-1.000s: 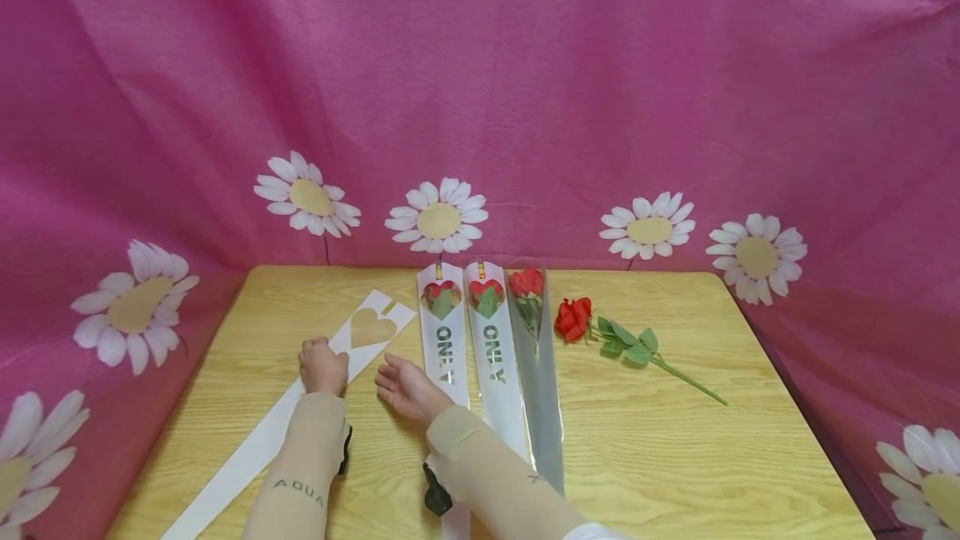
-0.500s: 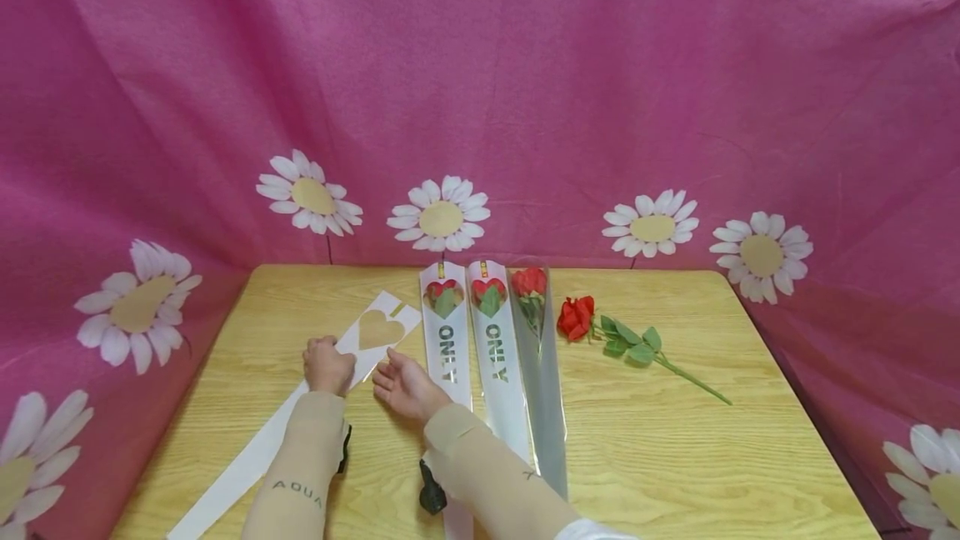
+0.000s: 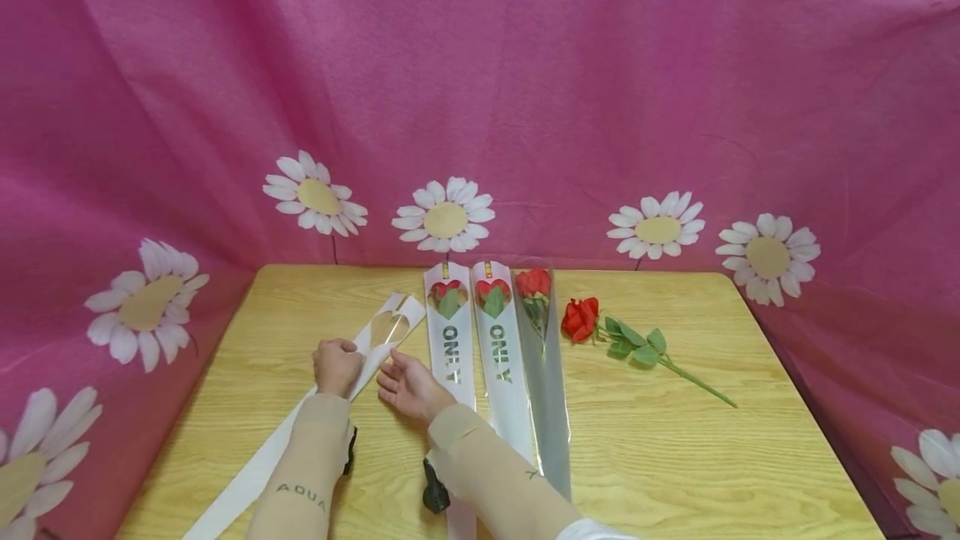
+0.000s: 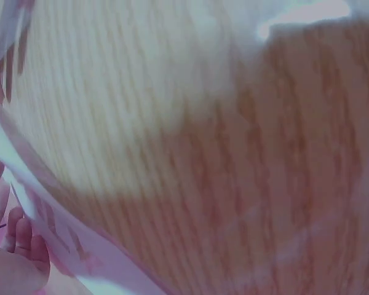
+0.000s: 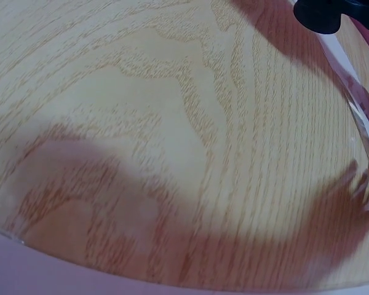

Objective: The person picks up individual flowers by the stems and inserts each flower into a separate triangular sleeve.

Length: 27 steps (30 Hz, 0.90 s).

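Note:
A long white flower sleeve (image 3: 264, 458) with a clear heart-shaped window slants across the left side of the table. My left hand (image 3: 337, 367) grips it below the window, fingers curled at its left edge. That upper part is tilted, and light glints on the clear film. Beside the sleeve's right edge is my right hand (image 3: 415, 390), palm turned inward and fingers loosely extended. Its thumb is at the edge; whether it touches, I cannot tell. The left wrist view shows the sleeve's edge (image 4: 111, 264) near the right hand's fingers (image 4: 23, 236).
Two white sleeves printed ONLY, left (image 3: 452, 394) and right (image 3: 501, 398), each hold a red rose. Right of them lies a grey-backed clear sleeve (image 3: 551, 415) with another rose. A loose red rose (image 3: 581, 320) lies farther right on the wooden table (image 3: 675, 473).
The sleeve's upper part has tilted, so its heart window looks narrower and now shines. My left hand has turned slightly with it. The right hand stays by the edge.

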Each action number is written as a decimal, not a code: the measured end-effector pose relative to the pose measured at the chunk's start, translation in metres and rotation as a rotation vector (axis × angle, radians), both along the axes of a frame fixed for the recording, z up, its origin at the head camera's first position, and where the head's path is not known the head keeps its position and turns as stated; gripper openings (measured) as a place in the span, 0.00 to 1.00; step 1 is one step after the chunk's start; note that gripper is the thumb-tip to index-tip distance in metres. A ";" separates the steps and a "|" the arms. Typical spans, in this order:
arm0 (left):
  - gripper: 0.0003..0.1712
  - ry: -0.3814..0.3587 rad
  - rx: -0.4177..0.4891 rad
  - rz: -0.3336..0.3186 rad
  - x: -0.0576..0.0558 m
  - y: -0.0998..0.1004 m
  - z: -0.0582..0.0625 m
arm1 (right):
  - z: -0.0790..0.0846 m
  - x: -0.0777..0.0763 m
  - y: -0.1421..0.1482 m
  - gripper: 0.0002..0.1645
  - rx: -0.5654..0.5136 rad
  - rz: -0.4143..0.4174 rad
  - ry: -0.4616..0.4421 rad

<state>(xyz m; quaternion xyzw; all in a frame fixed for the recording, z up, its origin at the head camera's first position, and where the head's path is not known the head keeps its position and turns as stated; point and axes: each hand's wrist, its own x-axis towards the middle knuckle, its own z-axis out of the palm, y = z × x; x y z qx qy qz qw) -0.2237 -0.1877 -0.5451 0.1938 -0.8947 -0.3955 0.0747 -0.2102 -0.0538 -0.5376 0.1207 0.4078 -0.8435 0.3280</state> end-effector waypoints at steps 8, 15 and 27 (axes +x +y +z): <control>0.24 0.008 0.002 -0.081 -0.001 0.002 -0.005 | -0.001 -0.004 -0.001 0.34 0.015 0.047 0.038; 0.22 0.034 0.061 -0.158 -0.001 0.002 -0.011 | -0.050 -0.022 -0.011 0.25 0.095 0.031 0.096; 0.21 0.080 0.114 -0.195 0.000 0.006 -0.017 | -0.179 -0.069 -0.040 0.06 0.603 -0.166 0.506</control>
